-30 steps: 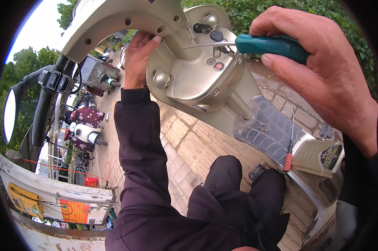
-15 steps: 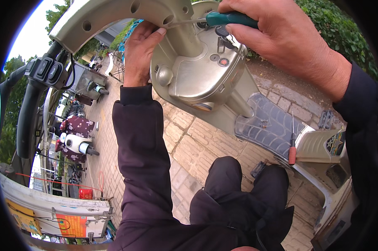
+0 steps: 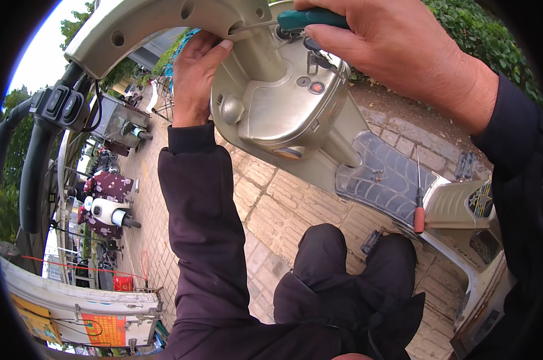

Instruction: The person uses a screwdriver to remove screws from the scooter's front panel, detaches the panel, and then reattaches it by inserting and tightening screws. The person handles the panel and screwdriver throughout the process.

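Note:
In my right hand [image 3: 397, 51] is a screwdriver with a dark green handle [image 3: 312, 19], gripped between thumb and fingers. Its thin shaft points left into a round hole in the beige handlebar cover [image 3: 154, 30] of a scooter. My left hand [image 3: 194, 78] is closed at the lower edge of that cover, thumb close to the hole; its fingertips are partly hidden. Between the hands is the scooter's front panel [image 3: 265, 111], with a round knob and a key ring hanging by the ignition. A second screwdriver with a red handle [image 3: 419, 219] lies across the footboard's edge.
The grey footboard mat [image 3: 382, 174] is at right, with small bits on it. The black handlebar grip [image 3: 37, 174] hangs at left. A white cart [image 3: 73, 300] stands lower left; a parked white scooter [image 3: 109, 210] is beyond. A green hedge [image 3: 493, 42] lines the upper right.
The green screwdriver has moved left, and less of its shaft shows outside the hole. My left hand stays at the cover. The whole view has shifted slightly.

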Available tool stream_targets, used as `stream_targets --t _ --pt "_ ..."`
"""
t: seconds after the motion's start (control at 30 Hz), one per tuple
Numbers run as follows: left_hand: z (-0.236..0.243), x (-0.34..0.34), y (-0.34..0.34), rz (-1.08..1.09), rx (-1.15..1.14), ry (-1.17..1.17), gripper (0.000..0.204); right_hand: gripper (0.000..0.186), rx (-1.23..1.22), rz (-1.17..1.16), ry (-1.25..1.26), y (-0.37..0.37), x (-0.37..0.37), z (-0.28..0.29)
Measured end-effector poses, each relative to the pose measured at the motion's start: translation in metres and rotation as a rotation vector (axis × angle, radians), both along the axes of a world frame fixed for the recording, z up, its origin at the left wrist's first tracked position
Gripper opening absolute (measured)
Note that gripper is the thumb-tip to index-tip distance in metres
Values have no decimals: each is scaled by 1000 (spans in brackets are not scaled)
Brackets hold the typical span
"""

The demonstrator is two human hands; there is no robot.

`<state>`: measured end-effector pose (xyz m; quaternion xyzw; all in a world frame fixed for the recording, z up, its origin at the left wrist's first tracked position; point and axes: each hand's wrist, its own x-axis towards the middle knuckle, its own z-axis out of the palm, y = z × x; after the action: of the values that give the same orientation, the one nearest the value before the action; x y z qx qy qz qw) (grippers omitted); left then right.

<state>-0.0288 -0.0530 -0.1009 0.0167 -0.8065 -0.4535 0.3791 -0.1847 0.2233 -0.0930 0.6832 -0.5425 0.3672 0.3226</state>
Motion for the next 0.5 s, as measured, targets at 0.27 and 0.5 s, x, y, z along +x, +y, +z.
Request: stream_targets --t 0.27,0.5 --pt "1 -1 4 -27 28 0 36 12 -62 -310 722 4 8 14" --pt "1 2 6 25 4 12 37 14 -50 -287 604 -3 15 16"
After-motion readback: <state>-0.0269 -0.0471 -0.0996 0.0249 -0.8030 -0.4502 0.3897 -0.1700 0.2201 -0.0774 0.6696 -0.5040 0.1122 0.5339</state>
